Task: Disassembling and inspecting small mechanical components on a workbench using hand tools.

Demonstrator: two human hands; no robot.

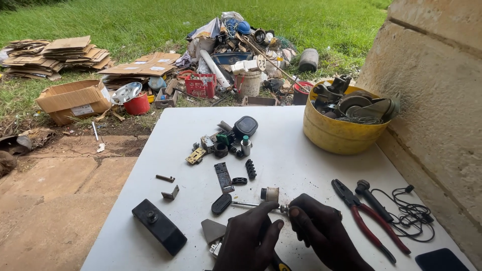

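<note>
Gripping a small metal rod [253, 205] between both hands, the person works at the near edge of the white table [301, 160]. The step in hand appears to be dismantling or fitting a small part at the rod's right end.

Left hand [251, 241]: fingers curled, thumb and forefinger closed about the rod's near end. A yellow-and-black tool handle [279, 263] shows beneath this hand; whether the hand holds it cannot be told.

Right hand [319, 231]: clenched, fingertips pinching the small knurled piece [284, 208] at the rod's end.

The rod lies level, just above the table surface, beside a small cylindrical spool [270, 194].

The next move calls for a steady, fine twist or pull along the rod's axis while the opposite hand braces it.

Red-handled pliers [369, 218] and a black-handled tool [372, 199] lie near the right hand. A yellow tub of metal scrap [336, 133] stands well apart, at the far right corner.
</note>
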